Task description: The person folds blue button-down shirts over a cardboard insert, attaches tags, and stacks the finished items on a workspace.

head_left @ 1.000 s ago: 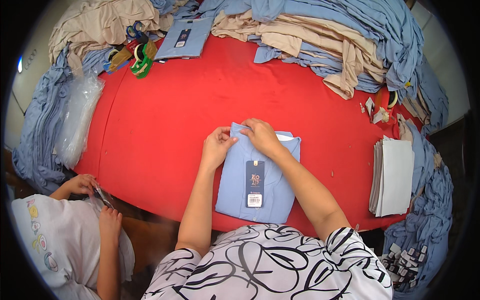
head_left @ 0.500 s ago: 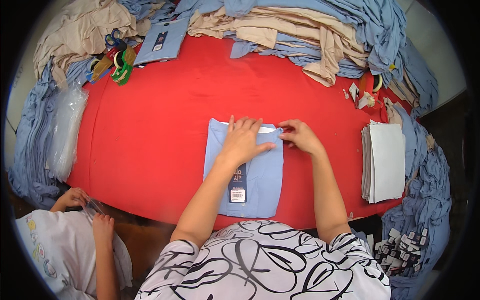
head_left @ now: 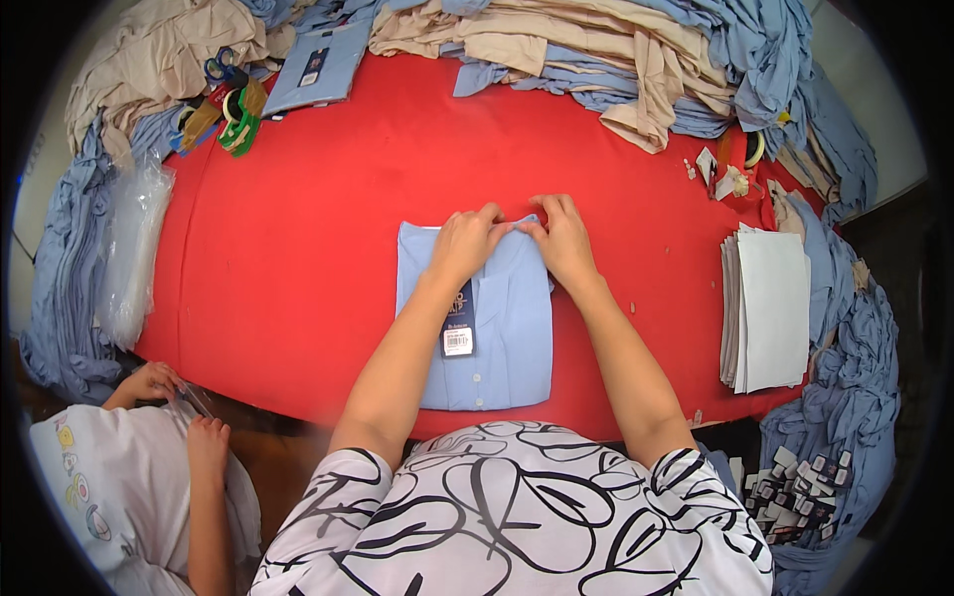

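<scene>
A light blue folded shirt [head_left: 512, 338] lies in front of me, its buttons at the near end. A dark blue hang tag [head_left: 459, 316] with a white label rests on its front, partly behind my left forearm. At the shirt's far edge my left hand [head_left: 467, 241] is closed, thumb and fingers gripping the cloth. Just beside it, my right hand [head_left: 562, 241] pinches the same edge near the far right corner. The two thumbs almost meet there.
The red-covered table [head_left: 328, 248] is ringed by blue and beige shirts [head_left: 556, 45]. White card sheets [head_left: 775, 308] are stacked right, clear plastic bags [head_left: 137, 248] left. Tape dispensers [head_left: 238, 121] stand far left beside a finished folded shirt [head_left: 318, 70]. A co-worker's hands [head_left: 154, 382] hold plastic at lower left.
My right hand has moved left and away from me along the shirt's far edge, now pinching it close to my left hand. The white strip at that edge is now mostly covered.
</scene>
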{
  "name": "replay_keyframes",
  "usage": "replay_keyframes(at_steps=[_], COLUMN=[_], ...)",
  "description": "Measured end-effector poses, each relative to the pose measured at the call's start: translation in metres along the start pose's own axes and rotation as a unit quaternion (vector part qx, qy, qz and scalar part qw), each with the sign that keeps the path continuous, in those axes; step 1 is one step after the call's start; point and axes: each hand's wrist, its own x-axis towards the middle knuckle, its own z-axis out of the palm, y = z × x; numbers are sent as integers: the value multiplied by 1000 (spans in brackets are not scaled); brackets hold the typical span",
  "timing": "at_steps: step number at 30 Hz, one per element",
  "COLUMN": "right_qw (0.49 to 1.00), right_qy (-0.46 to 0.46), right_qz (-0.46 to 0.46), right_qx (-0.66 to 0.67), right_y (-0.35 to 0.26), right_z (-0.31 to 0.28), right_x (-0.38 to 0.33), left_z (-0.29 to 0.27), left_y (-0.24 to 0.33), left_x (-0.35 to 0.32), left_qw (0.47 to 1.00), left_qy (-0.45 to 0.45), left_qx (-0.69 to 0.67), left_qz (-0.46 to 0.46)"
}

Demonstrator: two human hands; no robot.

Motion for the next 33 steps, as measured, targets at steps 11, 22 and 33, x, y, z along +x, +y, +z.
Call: replay_keyframes(at_steps=[11,22,33], right_qw=[968,972,977], right_qy=[-108,-56,-48], right_qz=[-193,-181,-104], right_qx=[-117,-139,-178], right_y=[-44,-36,-44], right_z=[-4,-3,4], right_x=[-124,-155,-106], left_z=[-57,-26,-34], left_y=[26,-5,28], left_x=[-66,-126,-142], left_qw=[990,971,959], left_qy=[-47,34,-102], left_qx=[86,158,228], left_qz=[97,177,136])
